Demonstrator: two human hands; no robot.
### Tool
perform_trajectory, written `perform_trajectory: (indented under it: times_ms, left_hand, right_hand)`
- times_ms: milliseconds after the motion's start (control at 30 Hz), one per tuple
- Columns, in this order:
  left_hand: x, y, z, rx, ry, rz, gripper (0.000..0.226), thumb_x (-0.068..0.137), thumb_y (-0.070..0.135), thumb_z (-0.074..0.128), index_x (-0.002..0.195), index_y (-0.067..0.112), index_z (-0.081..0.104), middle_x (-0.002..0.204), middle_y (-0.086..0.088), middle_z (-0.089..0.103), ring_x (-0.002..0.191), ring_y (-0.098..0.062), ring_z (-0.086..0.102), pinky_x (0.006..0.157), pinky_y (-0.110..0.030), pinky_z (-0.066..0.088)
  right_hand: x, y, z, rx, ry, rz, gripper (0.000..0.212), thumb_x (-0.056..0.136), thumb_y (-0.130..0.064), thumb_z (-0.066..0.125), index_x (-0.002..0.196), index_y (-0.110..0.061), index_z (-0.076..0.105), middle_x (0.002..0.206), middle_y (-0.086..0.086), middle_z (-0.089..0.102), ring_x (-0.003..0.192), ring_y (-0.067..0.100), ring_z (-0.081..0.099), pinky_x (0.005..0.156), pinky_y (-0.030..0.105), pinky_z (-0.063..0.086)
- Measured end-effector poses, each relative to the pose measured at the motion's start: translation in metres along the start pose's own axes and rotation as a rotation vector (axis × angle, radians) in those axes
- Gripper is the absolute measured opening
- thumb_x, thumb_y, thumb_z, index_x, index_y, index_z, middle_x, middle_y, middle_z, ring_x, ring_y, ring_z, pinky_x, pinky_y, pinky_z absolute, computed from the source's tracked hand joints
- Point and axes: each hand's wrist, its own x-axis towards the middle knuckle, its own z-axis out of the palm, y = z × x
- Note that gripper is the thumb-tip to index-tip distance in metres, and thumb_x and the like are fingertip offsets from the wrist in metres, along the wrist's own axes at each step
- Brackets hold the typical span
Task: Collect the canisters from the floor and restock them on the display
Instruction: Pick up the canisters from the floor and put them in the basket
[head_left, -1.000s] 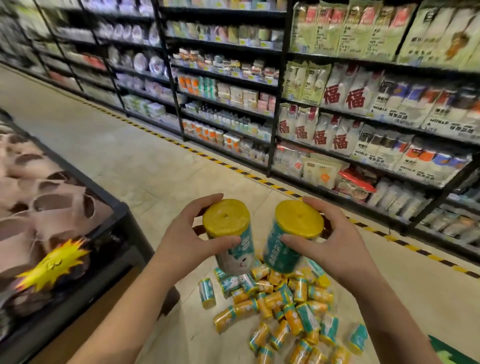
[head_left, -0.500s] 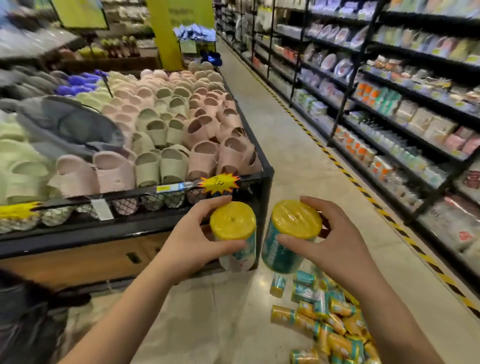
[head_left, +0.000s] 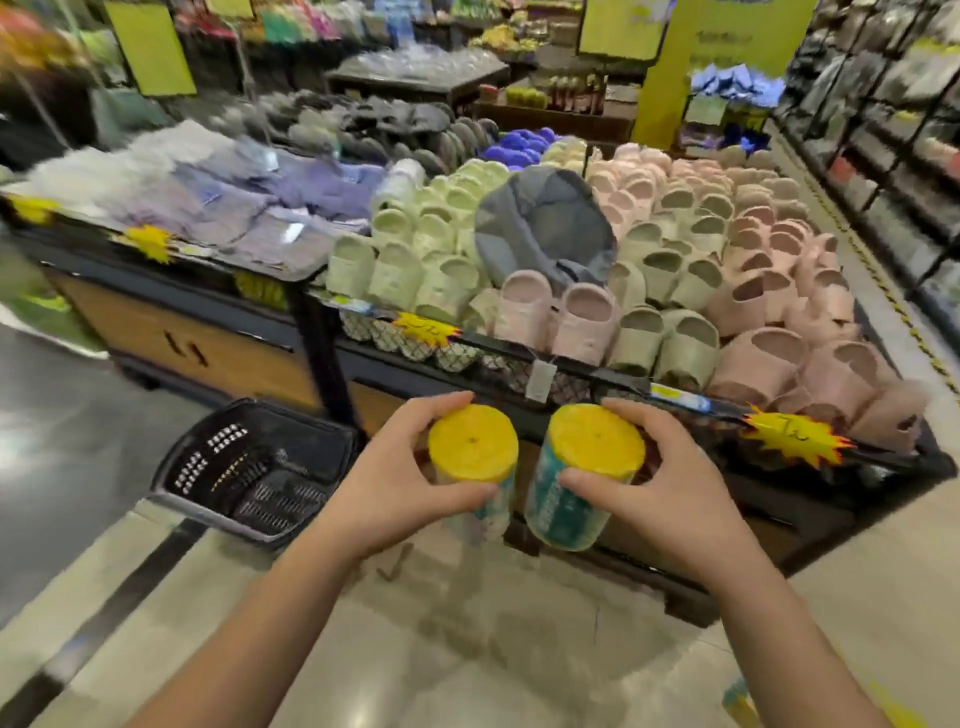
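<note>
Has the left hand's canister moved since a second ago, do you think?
Yes: the canister went left along the slipper table, now left of its corner price tag.

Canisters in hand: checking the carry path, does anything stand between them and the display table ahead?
Nothing visible does. The left hand grips the left canister and the right hand the right canister, near the display table; the black basket sits on the floor off left. Slippers fill its top.
</note>
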Motion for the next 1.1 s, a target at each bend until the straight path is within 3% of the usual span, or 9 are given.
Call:
perform_trajectory:
  times_ms: [100,267,400,533,667,833,1000,1100]
  left_hand:
    - [-0.011,-0.034,-0.055,0.101,0.107,-0.037,0.087,0.068,0.033,0.093,0.142,0.04,0.047,0.134,0.025,0.05,0.122,0.01,0.05,0.096,-0.007,0.042]
    - [-0.028,-0.083,-0.125,0.19,0.244,-0.14,0.088,0.069,0.04,0.091,0.143,0.04,0.044,0.133,0.022,0.046,0.123,0.008,0.046,0.099,-0.019,0.043]
    - [-0.029,-0.123,-0.172,0.214,0.377,-0.248,0.088,0.068,0.042,0.091,0.142,0.042,0.044,0.13,0.023,0.043,0.121,0.011,0.042,0.1,-0.02,0.043]
    - [-0.013,-0.159,-0.217,0.271,0.45,-0.345,0.092,0.068,0.044,0.09,0.145,0.043,0.04,0.131,0.026,0.04,0.123,0.006,0.043,0.1,-0.024,0.042]
    - [0.011,-0.187,-0.259,0.312,0.534,-0.459,0.091,0.066,0.041,0.09,0.143,0.043,0.042,0.132,0.016,0.041,0.122,-0.001,0.046,0.1,-0.021,0.04]
    - [0.031,-0.219,-0.31,0.378,0.633,-0.538,0.081,0.065,0.045,0.089,0.136,0.042,0.05,0.127,0.011,0.045,0.118,-0.005,0.046,0.1,-0.026,0.041]
    - [0.052,-0.259,-0.366,0.378,0.637,-0.553,0.075,0.067,0.047,0.089,0.129,0.05,0.048,0.123,0.013,0.047,0.116,-0.002,0.046,0.095,-0.021,0.04]
    - [0.066,-0.292,-0.403,0.364,0.608,-0.539,0.072,0.068,0.046,0.089,0.127,0.05,0.048,0.122,0.015,0.048,0.112,0.008,0.044,0.09,-0.008,0.036]
  right_hand:
    - [0.029,-0.025,0.06,0.026,-0.102,-0.041,0.08,0.058,-0.056,0.092,0.127,-0.05,0.053,0.128,-0.027,0.053,0.115,-0.005,0.054,0.099,0.033,0.051]
    - [0.072,-0.061,0.15,0.007,-0.264,-0.148,0.08,0.064,-0.051,0.092,0.132,-0.049,0.051,0.126,-0.033,0.048,0.114,-0.017,0.046,0.092,0.021,0.045]
    - [0.116,-0.082,0.22,0.003,-0.392,-0.22,0.082,0.064,-0.049,0.092,0.134,-0.045,0.05,0.128,-0.031,0.047,0.117,-0.014,0.047,0.093,0.02,0.043]
    - [0.171,-0.098,0.285,0.0,-0.487,-0.315,0.085,0.06,-0.052,0.092,0.134,-0.042,0.052,0.124,-0.026,0.048,0.115,-0.008,0.049,0.089,0.017,0.041]
    - [0.226,-0.115,0.347,0.006,-0.589,-0.365,0.089,0.058,-0.056,0.09,0.137,-0.037,0.052,0.124,-0.019,0.048,0.115,-0.002,0.048,0.086,0.012,0.037]
    - [0.273,-0.138,0.413,0.004,-0.715,-0.459,0.083,0.06,-0.057,0.09,0.13,-0.044,0.048,0.123,-0.026,0.043,0.116,-0.011,0.044,0.088,0.007,0.035]
    - [0.306,-0.158,0.479,-0.011,-0.767,-0.477,0.082,0.061,-0.05,0.091,0.13,-0.042,0.048,0.121,-0.031,0.04,0.116,-0.007,0.044,0.095,0.017,0.039]
    - [0.325,-0.166,0.523,-0.041,-0.774,-0.466,0.083,0.058,-0.057,0.089,0.128,-0.042,0.048,0.12,-0.031,0.04,0.115,-0.007,0.045,0.092,0.014,0.038]
